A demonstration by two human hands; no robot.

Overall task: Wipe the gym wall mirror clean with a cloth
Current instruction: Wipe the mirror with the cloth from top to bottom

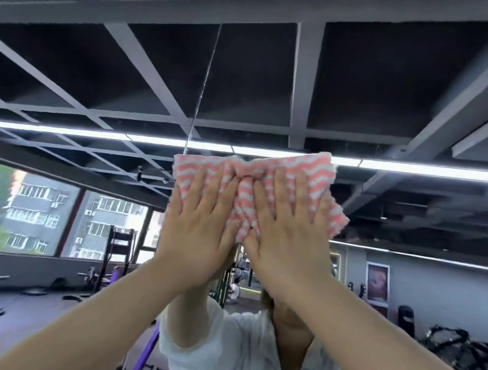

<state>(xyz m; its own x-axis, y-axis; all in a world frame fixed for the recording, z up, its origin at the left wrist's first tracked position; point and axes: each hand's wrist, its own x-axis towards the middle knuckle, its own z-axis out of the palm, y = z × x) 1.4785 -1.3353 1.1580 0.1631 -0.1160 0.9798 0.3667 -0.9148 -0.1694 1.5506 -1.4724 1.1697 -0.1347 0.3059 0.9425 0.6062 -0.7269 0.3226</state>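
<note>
Pressing flat, both hands, left (200, 225) and right (288, 237), spread cloth (309, 174) on mirror (96, 72).

Grey beam ceiling grid (190, 63) above hands; light strip (88, 133) at fingertip height; windows (43, 214) lower left.

Bare forearms; white shirt (233, 354) in mirror reflection.

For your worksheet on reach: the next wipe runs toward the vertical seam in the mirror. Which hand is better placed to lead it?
Probably the left hand: it presses the cloth nearest the seam; the right hand lies farther away.
</note>
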